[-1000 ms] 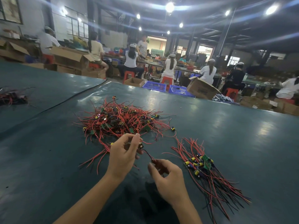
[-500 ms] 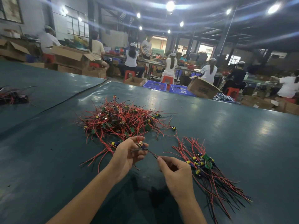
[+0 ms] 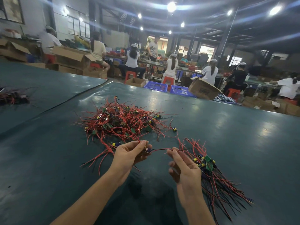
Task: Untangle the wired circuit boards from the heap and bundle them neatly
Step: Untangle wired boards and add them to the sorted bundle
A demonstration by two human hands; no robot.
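Observation:
A tangled heap of small green circuit boards (image 3: 120,122) with red and black wires lies on the dark green table (image 3: 227,143). To its right lies a sorted bundle (image 3: 209,169), boards together and wires fanned toward me. My left hand (image 3: 129,155) grips one small board (image 3: 147,150) at the heap's near edge. My right hand (image 3: 183,166) pinches that board's red and black wires (image 3: 160,149), stretched between both hands, just left of the bundle.
Another small pile of wires (image 3: 14,96) sits at the far left of the table. A black cable (image 3: 68,99) runs across the table seam. Beyond the far edge are cardboard boxes (image 3: 203,90), blue crates (image 3: 155,86) and seated workers.
My right hand has slid rightward and up along the wires, drawing them out straight from the board. My left hand has stayed at the heap's edge holding the board.

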